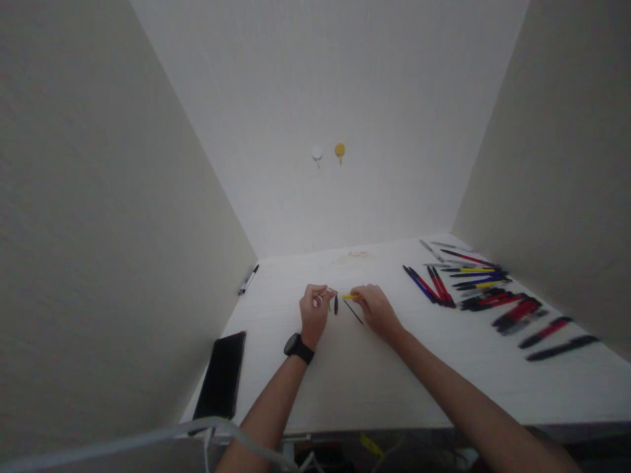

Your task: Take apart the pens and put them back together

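Note:
Over the middle of the white table, my right hand (377, 311) is closed in a pinch on a yellow pen barrel (349, 297), which points left. To its left is my left hand (314, 313), with a black watch (298, 348) on the wrist. Its thumb and fingers are pressed together; whatever they hold is too small to make out. Between the hands lies a short black pen part (336, 305). A thin dark pen refill (353, 312) lies slanted just below the yellow barrel.
Several red, blue, yellow and black pens (493, 299) are spread along the right side. A black phone (220, 376) lies at the left edge, with a pen (248, 280) farther back. A pale cable (162, 430) crosses the lower left. Walls enclose three sides.

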Tool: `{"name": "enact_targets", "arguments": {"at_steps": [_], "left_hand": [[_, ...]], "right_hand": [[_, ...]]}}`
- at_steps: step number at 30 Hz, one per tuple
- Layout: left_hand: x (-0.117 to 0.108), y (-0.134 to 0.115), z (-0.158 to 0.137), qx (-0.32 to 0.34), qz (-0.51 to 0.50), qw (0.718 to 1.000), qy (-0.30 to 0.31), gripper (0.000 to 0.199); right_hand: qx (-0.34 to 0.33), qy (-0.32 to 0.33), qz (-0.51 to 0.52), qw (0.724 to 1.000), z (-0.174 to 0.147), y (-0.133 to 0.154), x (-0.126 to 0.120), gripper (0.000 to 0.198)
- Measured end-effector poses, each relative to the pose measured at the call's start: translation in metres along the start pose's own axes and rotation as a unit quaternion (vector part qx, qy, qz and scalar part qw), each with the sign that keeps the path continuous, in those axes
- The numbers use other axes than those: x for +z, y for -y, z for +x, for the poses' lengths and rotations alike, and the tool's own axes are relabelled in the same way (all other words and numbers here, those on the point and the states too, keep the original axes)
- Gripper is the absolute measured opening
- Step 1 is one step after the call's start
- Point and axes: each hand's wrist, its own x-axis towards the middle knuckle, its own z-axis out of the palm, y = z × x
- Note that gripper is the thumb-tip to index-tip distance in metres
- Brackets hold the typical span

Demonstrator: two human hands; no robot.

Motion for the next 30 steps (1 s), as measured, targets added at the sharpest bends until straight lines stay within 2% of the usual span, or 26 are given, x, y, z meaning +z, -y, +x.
{"name": "enact_targets", "arguments": {"at_steps": [6, 14, 21, 26, 30], "left_hand": [[0.0000, 0.0019, -0.0002, -0.014, -0.021, 1.000, 0.002, 0.020], [-0.0014, -0.0009, 0.0013, 0.024, 0.026, 0.999, -0.003, 0.016], [-0.0024, -0.0054, 0.0013, 0.055, 0.036, 0.996, 0.052, 0.018], [-0.0028, -0.0064, 0.0027, 0.112, 0.032, 0.988, 0.099, 0.015], [-0.0032, -0.0030, 0.0025, 0.122, 0.072, 0.982, 0.123, 0.021]], "right_hand": [[-0.009, 0.012, -0.022, 1.000, 0.0004, 0.0029, -0.0022, 0.023], [-0.006, 0.027, -0.013, 1.000, -0.0007, 0.0025, -0.0006, 0.026], [-0.010, 0.016, -0.002, 1.000, -0.0009, 0.0043, -0.0011, 0.026], [-0.015, -0.003, 0.008, 1.000, -0.0005, 0.0031, -0.0008, 0.022], [-0.013, -0.032, 0.046, 0.998, 0.0002, 0.0023, -0.0003, 0.018]]}}
